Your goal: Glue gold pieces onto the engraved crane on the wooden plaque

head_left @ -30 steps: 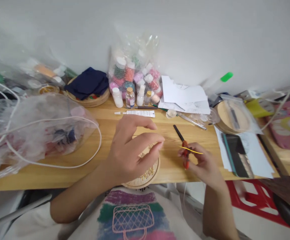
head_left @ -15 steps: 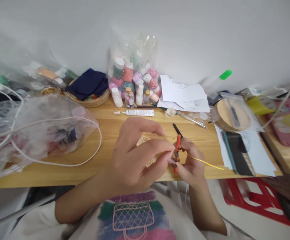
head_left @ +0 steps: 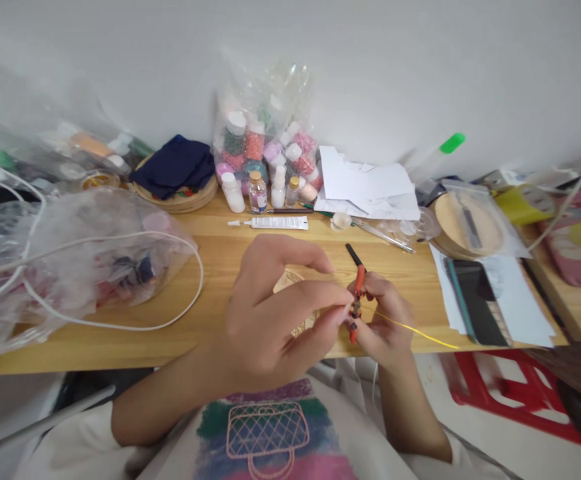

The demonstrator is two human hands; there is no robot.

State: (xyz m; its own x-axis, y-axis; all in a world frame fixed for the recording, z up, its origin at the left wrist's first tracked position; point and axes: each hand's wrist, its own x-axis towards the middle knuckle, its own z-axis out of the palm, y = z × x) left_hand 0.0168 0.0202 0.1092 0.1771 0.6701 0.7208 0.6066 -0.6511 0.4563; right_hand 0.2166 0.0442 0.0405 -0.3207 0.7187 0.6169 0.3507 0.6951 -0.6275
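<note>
My right hand grips a small, narrow orange-and-dark piece, held upright over the front of the table. I cannot make out its exact kind. From beside it a thin yellow cord runs right, its end free. My left hand pinches at the middle of the piece with thumb and forefinger; the pinched spot is too small to make out. Its other fingers are curled above. Partly behind my left hand, a round, light gold patterned thing lies on the table. A short black stick-like thing lies just beyond the piece.
A glue tube, small bottles and a bag of bead jars stand along the back. Left are plastic bags and a white cable. A phone lies on papers at right, near a wooden hoop.
The orange-and-dark piece has tilted slightly, its top leaning right. The yellow cord's free end has shifted right and lower. My right hand has moved a little; the left pinch stays almost in place.
</note>
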